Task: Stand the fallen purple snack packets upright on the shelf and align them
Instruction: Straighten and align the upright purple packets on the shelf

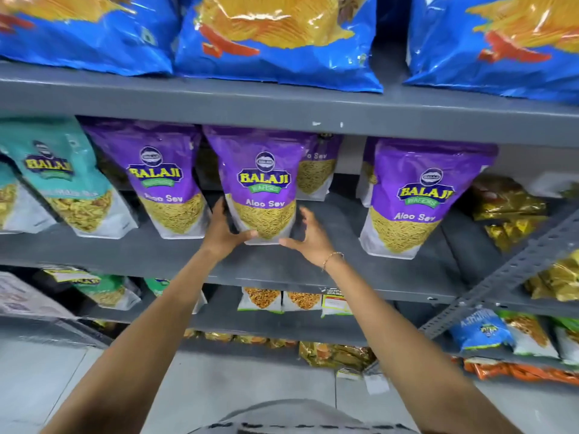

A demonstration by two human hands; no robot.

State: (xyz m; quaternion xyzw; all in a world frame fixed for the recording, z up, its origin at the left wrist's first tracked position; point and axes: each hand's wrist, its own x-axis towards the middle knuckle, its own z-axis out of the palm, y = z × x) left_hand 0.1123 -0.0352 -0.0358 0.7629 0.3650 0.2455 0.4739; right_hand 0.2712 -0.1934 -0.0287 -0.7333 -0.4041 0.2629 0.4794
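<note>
Standing on the grey middle shelf, near its front edge and between two other purple packets: the middle purple packet, upright but leaning a little to the left at the top. Cupped against its lower left edge, the left hand, thumb laid across the white base, fingers wrapped behind and so hidden at the tips. Just beside the lower right corner, the right hand, spread and loosely curved, thumb reaching toward the base; contact there hard to confirm, so more a guide than a grip. To the left, the left purple packet, also tilted; to the right, the right purple packet, well apart, with a wider gap than on the other side. Behind the gap, another purple packet, set further back. Likely light and soft, a puffed glossy pouch (slippery film, crushable contents), stiffest at the gusseted base. Best taken low at both bottom corners, pressed gently, then squared on its base and slid into line with the neighbours. Too hard a squeeze likely to break the strands inside or pop the pouch sideways.
</note>
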